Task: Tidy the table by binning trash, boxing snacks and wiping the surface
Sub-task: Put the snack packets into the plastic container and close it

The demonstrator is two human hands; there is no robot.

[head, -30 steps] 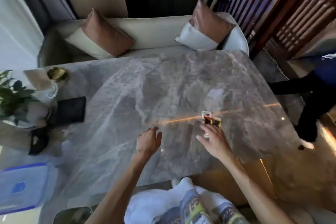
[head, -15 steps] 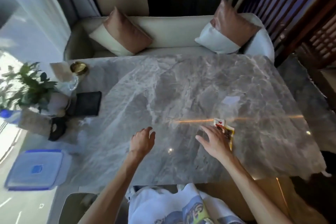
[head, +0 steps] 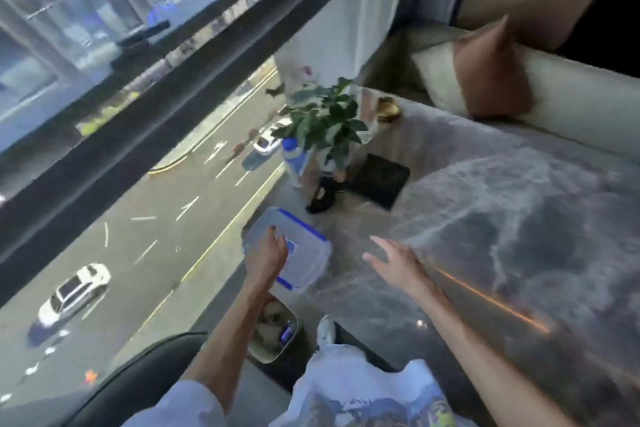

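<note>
A clear plastic box (head: 306, 255) with a blue-clipped lid sits at the left end of the grey marble table (head: 502, 218). My left hand (head: 266, 255) lies over the lid's near left part with bent fingers; a grip cannot be made out. My right hand (head: 394, 262) hovers just right of the box, fingers spread, nothing in it. Below the table's near left corner stands a bin (head: 273, 333) with trash inside. The snack packet is out of view.
Past the box stand a potted plant (head: 322, 118), a blue-capped bottle (head: 294, 156), a small black object (head: 322, 198), a black pad (head: 379, 180) and a gold dish (head: 388, 109). A sofa (head: 571, 104) with a cushion (head: 485, 73) lines the far edge. A window is on the left.
My view has swung left. My right hand left the snack packet and came across empty. My left hand moved from the table's middle onto the box.
</note>
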